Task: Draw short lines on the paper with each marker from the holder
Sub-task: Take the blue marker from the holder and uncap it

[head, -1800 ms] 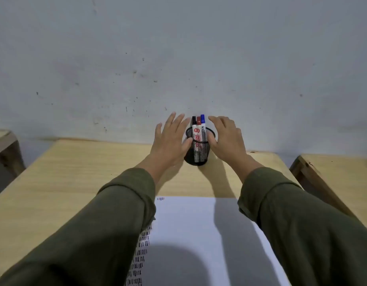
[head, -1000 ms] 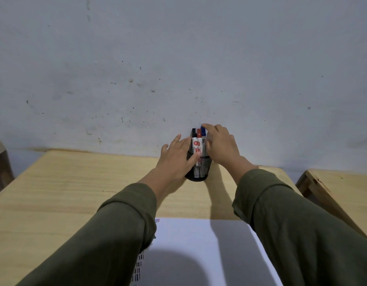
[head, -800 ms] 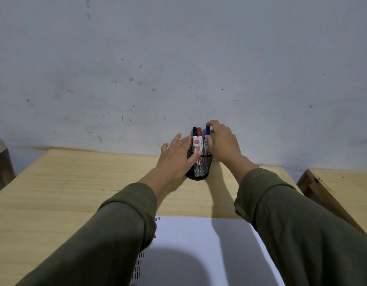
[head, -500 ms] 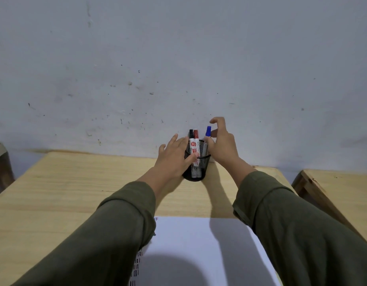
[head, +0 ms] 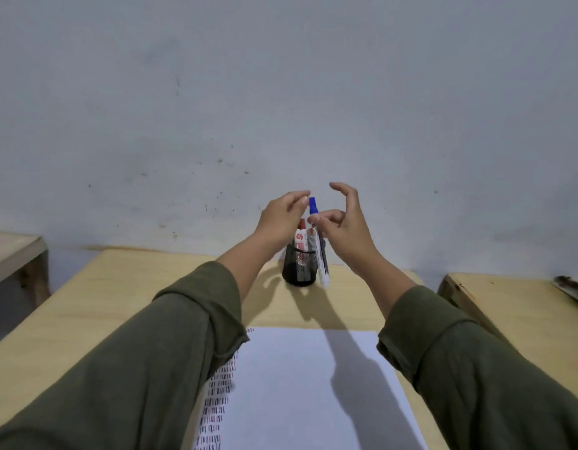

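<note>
A black mesh holder (head: 299, 269) stands at the far edge of the wooden table (head: 125, 297), with a red-capped marker (head: 301, 237) in it. My right hand (head: 344, 227) pinches a blue-capped marker (head: 317, 241) that hangs upright in the air, clear of the holder. My left hand (head: 281, 216) is raised beside it, fingertips close to the blue cap, holding nothing. The white paper (head: 307, 388) lies near me with rows of short lines down its left edge, partly hidden by my left sleeve.
A grey wall rises right behind the holder. A second wooden surface (head: 521, 313) sits to the right and another bench (head: 11, 254) to the left, each separated from the table by a gap.
My right hand pulled the blue marker up and out of the holder. My left hand let go of the holder and rose toward the marker's cap.
</note>
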